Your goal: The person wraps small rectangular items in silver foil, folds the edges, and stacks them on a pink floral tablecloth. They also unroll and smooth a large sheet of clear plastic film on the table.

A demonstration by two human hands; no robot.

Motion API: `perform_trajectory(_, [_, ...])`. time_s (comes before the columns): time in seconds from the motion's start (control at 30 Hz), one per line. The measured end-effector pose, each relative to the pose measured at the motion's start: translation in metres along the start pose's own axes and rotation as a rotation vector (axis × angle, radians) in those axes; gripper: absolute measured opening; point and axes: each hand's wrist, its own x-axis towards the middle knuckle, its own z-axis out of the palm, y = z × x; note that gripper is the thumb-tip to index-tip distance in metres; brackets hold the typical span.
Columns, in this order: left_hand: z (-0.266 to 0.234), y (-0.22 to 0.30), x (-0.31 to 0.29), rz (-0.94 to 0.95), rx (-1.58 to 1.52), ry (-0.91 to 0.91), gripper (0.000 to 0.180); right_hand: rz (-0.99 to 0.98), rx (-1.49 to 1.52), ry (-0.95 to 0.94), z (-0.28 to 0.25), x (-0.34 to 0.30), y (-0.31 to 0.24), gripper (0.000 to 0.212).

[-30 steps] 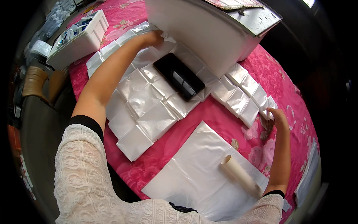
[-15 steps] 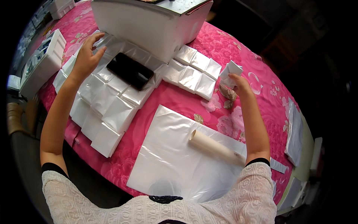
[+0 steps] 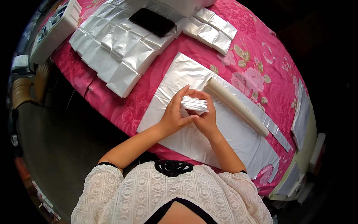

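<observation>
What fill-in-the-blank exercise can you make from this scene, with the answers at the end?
1. The left hand and right hand hold a stack coloured ____.
2. The phone lies on ____ of the packets.
3. In the picture, the tube lies to the ____ of the stack.
4. The flowered tablecloth is mainly ____.

Missing words: white; top; right; pink.

Head-worn fisheye, looking down, close above both hands (image 3: 172, 114)

White stack (image 3: 194, 104), pink floral tablecloth (image 3: 125, 116)
</observation>
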Motion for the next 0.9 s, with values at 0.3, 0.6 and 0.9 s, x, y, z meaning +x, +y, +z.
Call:
perform_trajectory(0.3, [0.004,-0.021,-0.022,-0.023,0.11,-0.088,0.05,-0.02,-0.196,-0.083,-0.007,-0.011,0.011,0.067])
perform_trajectory(0.6, [0.007,-0.015,-0.014,0.134,0.256,-0.077,0.036,-0.003,-0.221,-0.111,-0.012,-0.015,0.016,0.065])
perform_trajectory(0.9, [0.01,-0.019,-0.018,0.085,0.276,-0.038,0.035,-0.214,-0.417,-0.097,-0.031,-0.007,-0.028,0.044])
